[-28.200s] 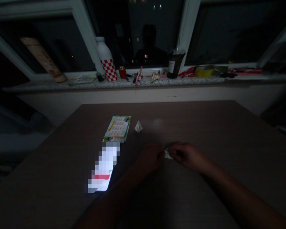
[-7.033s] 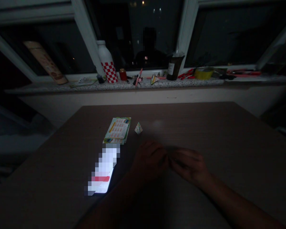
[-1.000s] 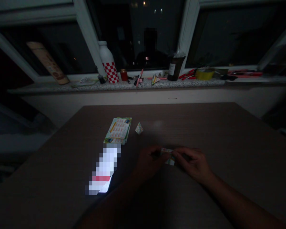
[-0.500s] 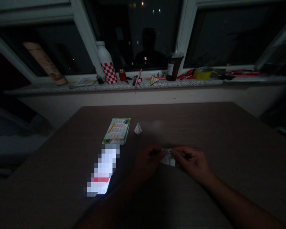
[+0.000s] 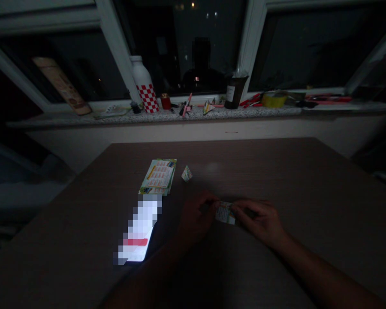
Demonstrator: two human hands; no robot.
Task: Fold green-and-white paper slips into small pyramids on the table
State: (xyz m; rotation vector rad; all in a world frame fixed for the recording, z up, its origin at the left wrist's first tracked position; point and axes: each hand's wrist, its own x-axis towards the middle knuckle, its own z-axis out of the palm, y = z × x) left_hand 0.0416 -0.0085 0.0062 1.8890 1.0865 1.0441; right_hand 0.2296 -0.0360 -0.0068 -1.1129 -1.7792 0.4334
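Note:
A small printed piece of paper (image 5: 225, 213), pale with green and lines of text, is held up between my two hands over the table. My left hand (image 5: 197, 216) pinches its upper left corner between thumb and forefinger. At the upper right corner, the thumb and fingers of my right hand (image 5: 260, 217) are closed on it. Beyond my left hand stands a small folded paper shape (image 5: 187, 174) with a pointed top. A stack of printed cards (image 5: 158, 177) lies to its left. Dim light hides the finer folds of the paper.
A lit phone (image 5: 138, 231), its screen blurred out, lies left of my left forearm on the brown table (image 5: 292, 171). Along the windowsill (image 5: 116, 120) stand a red-and-white checked bottle (image 5: 146, 92), a dark cup (image 5: 234, 92), a small red jar (image 5: 165, 101) and a yellow roll (image 5: 273, 101).
My fingers have drawn slightly apart along the paper's top edge, so more of its printed face shows. The cards, folded shape and phone stay in place.

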